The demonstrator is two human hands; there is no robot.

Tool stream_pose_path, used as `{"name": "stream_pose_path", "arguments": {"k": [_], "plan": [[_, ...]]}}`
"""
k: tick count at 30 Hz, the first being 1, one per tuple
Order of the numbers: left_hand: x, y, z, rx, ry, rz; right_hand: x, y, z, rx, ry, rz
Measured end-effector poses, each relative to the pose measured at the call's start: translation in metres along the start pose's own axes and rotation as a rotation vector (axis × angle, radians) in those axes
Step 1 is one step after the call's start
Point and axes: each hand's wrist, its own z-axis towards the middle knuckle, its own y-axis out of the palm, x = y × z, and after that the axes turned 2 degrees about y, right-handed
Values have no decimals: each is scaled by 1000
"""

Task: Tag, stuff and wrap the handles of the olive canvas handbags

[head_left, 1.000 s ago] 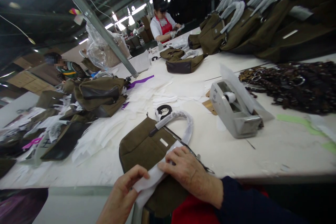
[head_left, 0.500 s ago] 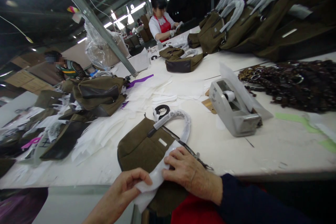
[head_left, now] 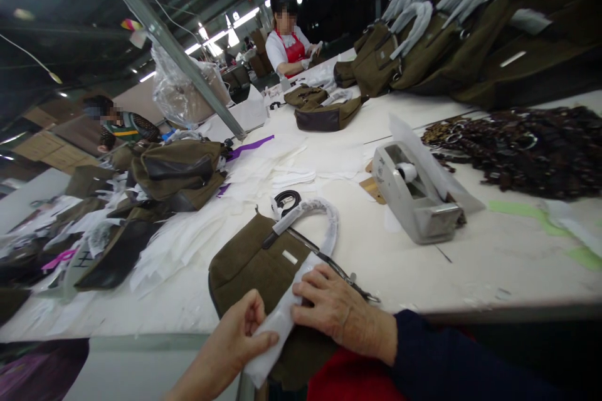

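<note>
An olive-green handbag (head_left: 247, 257) with dark trim lies on the table before me. One of its handles, the upper one (head_left: 332, 219), arches up in clear-looking wrapping. Across the bag runs a strip of thin white wrapping (head_left: 277, 326), which seems folded around something long that I cannot see. My left hand (head_left: 239, 338) is closed at the lower part of this strip, thumb on top and fingers curled at its edge. Higher up, the bent fingers of my right hand (head_left: 336, 310) grip the same strip and press it against the bag.
A grey tape dispenser (head_left: 418, 200) stands right of the bag. Behind the bag are a coiled black strap (head_left: 286, 200) and loose white sheets (head_left: 174, 244). Olive bags (head_left: 179, 166) pile up left and right. Dark straps (head_left: 527, 147) heap at far right. Two people work beyond.
My left thumb and fingers have shifted on the strip, and its lower end now lies smoother and narrower. My right hand has stayed in place. The view has moved slightly.
</note>
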Motion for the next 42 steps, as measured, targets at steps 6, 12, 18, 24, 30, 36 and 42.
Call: {"name": "stream_pose_path", "arguments": {"k": [6,12,18,24,30,36,42], "plan": [[6,-8,0,-164,-67,-130,-31,-12,-46,156,379,488],[0,-3,6,-209,-152,-253,-52,16,-89,-381,983,1428],[22,5,-2,-80,-132,-445,-53,31,-40,11,1191,1586],[52,17,8,-1,36,-624,-9,-3,-7,194,1154,1461],[36,39,38,-17,101,-764,13,7,-10,207,1223,1379],[26,44,37,59,130,-816,11,0,-15,139,1236,1370],[22,50,37,94,141,-879,9,-51,-55,61,1129,1245]]}}
